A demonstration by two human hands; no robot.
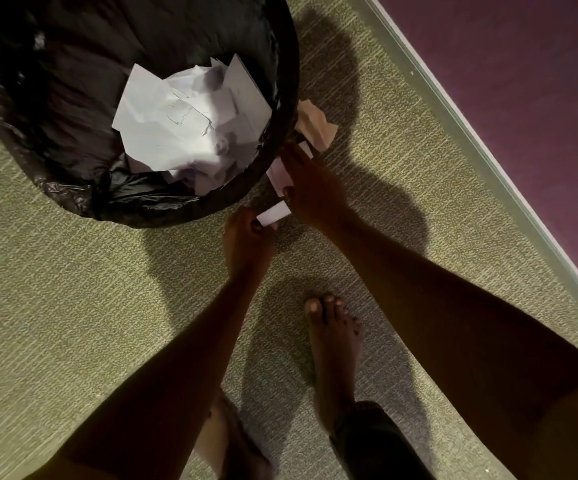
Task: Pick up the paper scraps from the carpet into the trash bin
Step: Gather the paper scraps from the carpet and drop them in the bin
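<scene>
Beside the black-lined trash bin (135, 206) on the green carpet (72, 306), the left hand (247, 237) pinches a small white paper scrap (273, 213) by its edge, while the right hand (311, 192) covers more pale scraps (276, 173), its fingers' grip hidden; such thin, light, floppy paper probably lifts best pinched at an edge.

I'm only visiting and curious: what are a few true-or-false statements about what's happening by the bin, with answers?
1. The bin is empty. False: white paper lies in it.
2. The left hand pinches a white scrap. True.
3. Brown paper lies on the carpet beside the bin. True.
4. The person wears shoes. False: the foot is bare.
</scene>
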